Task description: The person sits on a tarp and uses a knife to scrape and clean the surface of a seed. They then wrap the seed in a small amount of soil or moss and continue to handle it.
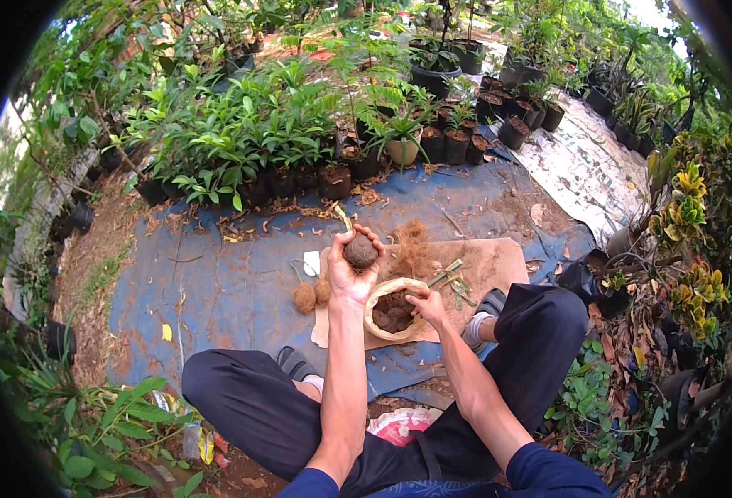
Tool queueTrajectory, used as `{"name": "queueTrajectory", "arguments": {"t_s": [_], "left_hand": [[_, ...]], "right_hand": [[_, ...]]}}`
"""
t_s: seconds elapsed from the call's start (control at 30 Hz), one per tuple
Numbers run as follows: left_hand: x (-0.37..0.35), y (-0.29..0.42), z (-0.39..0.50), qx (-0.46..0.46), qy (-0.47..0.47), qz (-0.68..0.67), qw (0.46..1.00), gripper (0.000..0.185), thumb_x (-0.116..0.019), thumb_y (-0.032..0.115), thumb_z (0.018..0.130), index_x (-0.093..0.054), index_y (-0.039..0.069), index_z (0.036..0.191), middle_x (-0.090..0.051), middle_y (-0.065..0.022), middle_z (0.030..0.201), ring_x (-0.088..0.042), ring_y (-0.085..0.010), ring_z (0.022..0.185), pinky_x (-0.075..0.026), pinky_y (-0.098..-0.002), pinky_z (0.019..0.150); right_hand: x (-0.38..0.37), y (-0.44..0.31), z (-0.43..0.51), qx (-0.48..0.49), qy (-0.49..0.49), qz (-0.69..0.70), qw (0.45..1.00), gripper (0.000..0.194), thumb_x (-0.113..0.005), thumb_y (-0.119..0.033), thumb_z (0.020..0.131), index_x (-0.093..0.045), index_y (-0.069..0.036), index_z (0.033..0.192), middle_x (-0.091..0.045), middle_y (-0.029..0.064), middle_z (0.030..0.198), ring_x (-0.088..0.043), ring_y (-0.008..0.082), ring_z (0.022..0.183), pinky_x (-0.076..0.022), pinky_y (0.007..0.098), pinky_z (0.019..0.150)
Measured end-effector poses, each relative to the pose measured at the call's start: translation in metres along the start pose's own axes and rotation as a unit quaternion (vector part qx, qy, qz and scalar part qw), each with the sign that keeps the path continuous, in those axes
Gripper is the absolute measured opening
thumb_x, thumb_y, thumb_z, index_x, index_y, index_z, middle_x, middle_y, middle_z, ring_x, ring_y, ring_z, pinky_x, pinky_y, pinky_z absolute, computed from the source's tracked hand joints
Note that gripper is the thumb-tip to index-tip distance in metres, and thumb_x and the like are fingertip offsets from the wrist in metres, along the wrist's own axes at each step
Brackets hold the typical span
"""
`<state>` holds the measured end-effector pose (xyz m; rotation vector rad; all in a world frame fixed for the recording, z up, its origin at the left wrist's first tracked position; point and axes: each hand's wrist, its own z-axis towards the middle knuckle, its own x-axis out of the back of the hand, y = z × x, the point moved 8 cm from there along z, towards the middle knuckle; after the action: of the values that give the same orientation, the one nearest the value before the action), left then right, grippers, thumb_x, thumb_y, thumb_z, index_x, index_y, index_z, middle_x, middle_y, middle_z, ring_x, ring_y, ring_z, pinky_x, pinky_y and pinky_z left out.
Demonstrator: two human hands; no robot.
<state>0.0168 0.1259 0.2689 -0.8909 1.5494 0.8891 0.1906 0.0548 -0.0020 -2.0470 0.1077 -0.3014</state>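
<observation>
My left hand (353, 274) is raised, its fingers wrapped around a brown round ball (361, 251) that looks like packed soil or coir. Just beyond the fingers shows a pale yellow strip (343, 216); whether it joins the ball is unclear. Below and to the right stands a pale sack (378, 331) with a rolled rim, holding dark brown lumps (394, 315). My right hand (427, 306) grips the sack's right rim, fingertips curled inside. Two fibre-covered balls (304, 299) lie left of my left wrist, one with a thin green stem. Loose brown fibre (413, 244) lies behind the sack.
Under the sack is a brown paper or cardboard sheet (490, 264) with cut green stalks (450, 274), on a blue tarp (229, 280). A white scrap (311, 263) lies nearby. Potted plants (334, 180) line the far edge. My bent legs (260, 380) flank the work area.
</observation>
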Motion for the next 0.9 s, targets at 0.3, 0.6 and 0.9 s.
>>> {"name": "queueTrajectory", "arguments": {"t_s": [0.3,0.6,0.9], "left_hand": [[-0.003,-0.001,0.000,0.014,-0.027,0.020,0.999,0.016,-0.064,0.013,0.086,-0.060,0.002,0.098,-0.064,-0.0102,0.093,-0.063,-0.0237,0.087,-0.058,-0.0378,0.080],[-0.013,0.011,-0.003,-0.040,-0.032,0.081,0.995,0.019,-0.064,0.019,0.089,-0.061,0.002,0.096,-0.065,-0.0119,0.097,-0.065,-0.0279,0.094,-0.057,-0.0407,0.089],[-0.029,0.034,-0.009,-0.208,-0.007,0.228,0.951,0.027,-0.056,0.013,0.090,-0.062,-0.005,0.109,-0.066,-0.0187,0.115,-0.062,-0.0300,0.115,-0.049,-0.0402,0.107]], "right_hand": [[-0.014,-0.062,-0.002,0.174,-0.070,-0.235,0.954,0.034,-0.074,-0.022,0.082,-0.072,-0.001,0.108,-0.075,0.0136,0.095,-0.070,0.0203,0.086,-0.0549,0.0358,0.077],[-0.011,-0.171,-0.020,0.162,-0.155,-0.022,0.974,0.038,-0.071,-0.026,0.093,-0.067,-0.002,0.122,-0.074,0.0037,0.096,-0.060,0.0083,0.075,-0.0481,0.0255,0.063],[0.012,-0.295,-0.076,0.188,-0.150,0.287,0.927,0.027,-0.070,-0.017,0.095,-0.064,-0.008,0.120,-0.066,-0.0071,0.091,-0.060,0.0014,0.073,-0.0490,0.0200,0.066]]}}
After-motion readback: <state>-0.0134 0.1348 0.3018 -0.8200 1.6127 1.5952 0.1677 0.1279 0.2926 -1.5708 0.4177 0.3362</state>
